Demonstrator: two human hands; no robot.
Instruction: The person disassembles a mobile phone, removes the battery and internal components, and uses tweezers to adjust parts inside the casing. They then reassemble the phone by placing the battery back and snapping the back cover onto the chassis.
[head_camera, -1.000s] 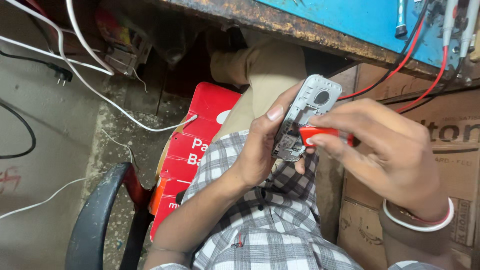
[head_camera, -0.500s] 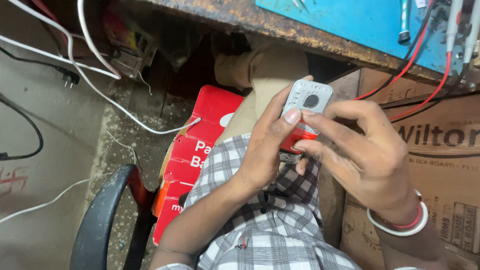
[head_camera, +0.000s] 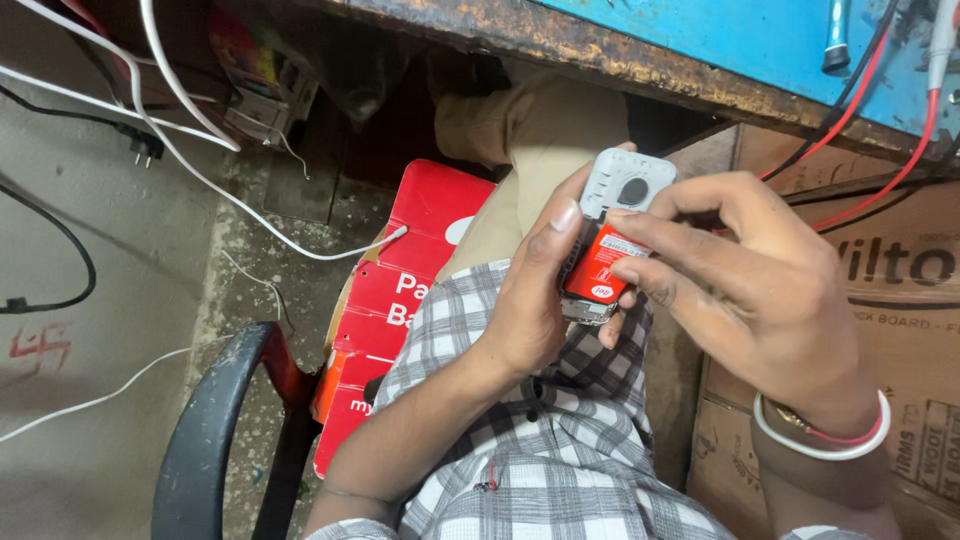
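Small grey mobile phone (head_camera: 618, 215), back cover off, held over the lap, just below the near edge of the rusty blue-topped worktop (head_camera: 640, 60). Red battery (head_camera: 598, 268) seated in the open back, label side up; round camera ring visible in the grey upper section.

Left hand (head_camera: 535, 300): closed around the phone's left edge and underside, thumb lying along the side rail, fingers curled behind. Right hand (head_camera: 745, 285): partly closed, fingertips (head_camera: 628, 272) pressing on the battery face and the phone's right edge, nothing held apart from this shared contact. White bangle and red thread at the right wrist.

Handling, judged from appearance:
- Light, rigid plastic shell; easily carried in one palm.
- Smooth sides, likely slippery; grip best taken across both long edges, as shown.
- Battery stiff and flat, loose-fitting until latched; liable to drop out if tilted face down.
- Exposed contacts and the thin frame around the battery bay probably fragile; pressure better kept on the battery's flat centre than on its corners.
- Camera ring area to be kept free of fingertip load.

Surroundings: checked shirt (head_camera: 560, 470) directly beneath; red carton (head_camera: 400, 300) on the floor at left; cardboard box (head_camera: 900, 330) at right; white cables (head_camera: 200, 150) trailing across the floor at far left; red and black leads (head_camera: 880, 90) hanging from the worktop at far right; black chair arm (head_camera: 210, 430) at near left.
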